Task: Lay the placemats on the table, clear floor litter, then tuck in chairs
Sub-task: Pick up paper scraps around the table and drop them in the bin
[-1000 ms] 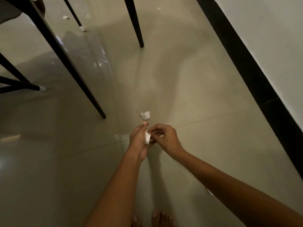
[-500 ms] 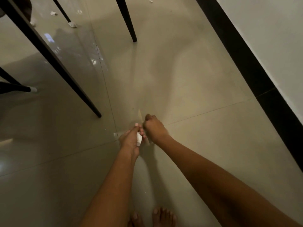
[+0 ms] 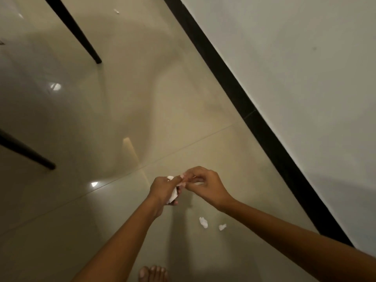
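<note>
Both my hands meet low over the glossy beige tiled floor [image 3: 85, 231]. My left hand [image 3: 162, 190] grips a wad of white paper scraps [image 3: 173, 195] that shows between its fingers. My right hand [image 3: 205, 186] touches the left one, its fingertips pinching a small white paper scrap [image 3: 197, 181]. Two more white paper scraps lie on the floor just below my right wrist: one paper scrap [image 3: 203, 222] and a smaller paper scrap [image 3: 222, 226] to its right. Another tiny paper scrap [image 3: 116, 11] lies far away at the top.
Black furniture legs stand to the left: one leg [image 3: 81, 37] at the top and another leg [image 3: 28, 153] at mid-left. A black skirting strip [image 3: 244, 106] runs diagonally along the white wall [image 3: 295, 78] on the right. My bare toes [image 3: 152, 272] show at the bottom.
The scrap that lay on the floor ahead of my hands is gone; my right hand reached to it and came back to the left. The view swung right, showing two scraps near the wall.
</note>
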